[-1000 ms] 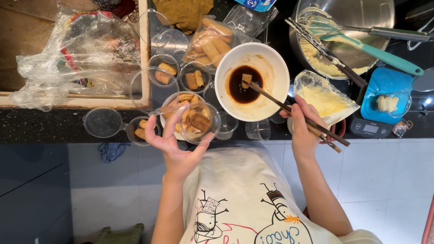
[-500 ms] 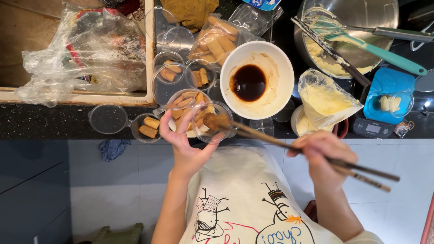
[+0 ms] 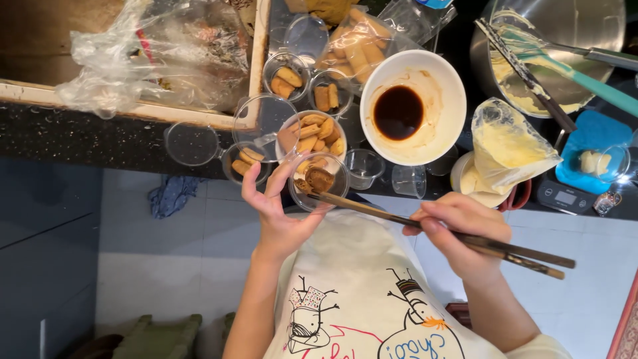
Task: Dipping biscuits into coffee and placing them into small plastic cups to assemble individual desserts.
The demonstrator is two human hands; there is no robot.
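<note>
Now left hand [image 3: 278, 211] fingers curled around clear cup [image 3: 318, 182] beyond counter edge [image 3: 119, 151], right hand [image 3: 458, 229] fingers clamped on chopsticks [image 3: 425, 229].

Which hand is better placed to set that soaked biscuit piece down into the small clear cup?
Right. The right hand holds the chopsticks, whose tips carry the soaked biscuit piece over the small clear cup. The left hand is occupied holding that cup.

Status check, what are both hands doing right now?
Left hand cradling small clear cup. Right hand on chopsticks, tips setting soaked biscuit piece in the cup. White bowl of dark liquid just beyond.
</note>
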